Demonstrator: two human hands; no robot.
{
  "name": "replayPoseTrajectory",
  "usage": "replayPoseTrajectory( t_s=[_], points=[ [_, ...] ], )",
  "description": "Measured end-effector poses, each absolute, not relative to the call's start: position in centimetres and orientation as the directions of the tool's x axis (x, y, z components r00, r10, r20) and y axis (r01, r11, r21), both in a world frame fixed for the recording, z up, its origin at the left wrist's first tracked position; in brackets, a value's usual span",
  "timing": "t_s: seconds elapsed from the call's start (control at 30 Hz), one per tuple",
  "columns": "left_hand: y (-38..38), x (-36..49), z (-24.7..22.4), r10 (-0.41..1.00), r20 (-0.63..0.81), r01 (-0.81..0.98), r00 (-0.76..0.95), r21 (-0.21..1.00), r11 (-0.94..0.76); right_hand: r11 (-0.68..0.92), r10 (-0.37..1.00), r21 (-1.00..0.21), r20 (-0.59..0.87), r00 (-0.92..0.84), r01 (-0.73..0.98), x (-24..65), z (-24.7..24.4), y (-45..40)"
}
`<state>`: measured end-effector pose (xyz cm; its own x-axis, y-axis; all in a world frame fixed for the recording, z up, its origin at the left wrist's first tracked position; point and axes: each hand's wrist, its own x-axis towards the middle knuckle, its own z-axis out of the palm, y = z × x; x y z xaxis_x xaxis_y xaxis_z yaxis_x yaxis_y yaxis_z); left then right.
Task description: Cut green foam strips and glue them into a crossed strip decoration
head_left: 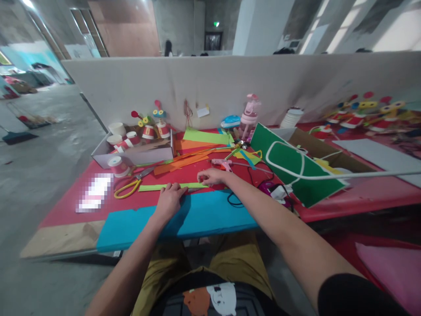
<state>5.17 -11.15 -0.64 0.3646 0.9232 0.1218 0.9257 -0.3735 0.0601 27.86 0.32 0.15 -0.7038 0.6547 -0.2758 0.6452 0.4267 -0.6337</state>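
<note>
A narrow light green paper strip (151, 187) lies across the red table cover, just beyond a blue sheet (131, 224). My left hand (170, 199) rests on the strip's near edge, palm down with its fingers spread. At the strip's right end is my right hand (210, 176), its fingers curled and pinched together; whatever they hold is too small to make out. Yellow-handled scissors (128, 188) lie left of the strip. Beyond my right hand sits a pink glue gun (222, 163).
A white box (141, 157) with paper cups and cup figures stands at the back left. Orange strips (184, 163), a pink bottle (250, 115) and a green board (296, 175) with a white cable surround the work area. More figures stand far right.
</note>
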Motion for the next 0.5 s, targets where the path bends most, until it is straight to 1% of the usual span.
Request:
replayPoseTrajectory(
  t_s=[0.2,0.4,0.5],
  points=[
    [-11.5,4.7,-0.4,0.928,0.128,0.933,0.351,0.038,-0.358,0.392,0.649,-0.659,-0.296,-0.701,0.642,27.5,-0.2,0.8],
    [-11.5,3.6,-0.4,0.943,0.12,0.948,0.311,0.033,-0.317,0.401,0.643,-0.668,-0.282,-0.712,0.627,27.5,0.0,0.6],
    [-11.4,3.6,-0.2,0.943,0.126,0.949,0.308,0.022,-0.313,0.38,0.659,-0.668,-0.29,-0.694,0.64,27.5,0.2,0.3]
  ],
)
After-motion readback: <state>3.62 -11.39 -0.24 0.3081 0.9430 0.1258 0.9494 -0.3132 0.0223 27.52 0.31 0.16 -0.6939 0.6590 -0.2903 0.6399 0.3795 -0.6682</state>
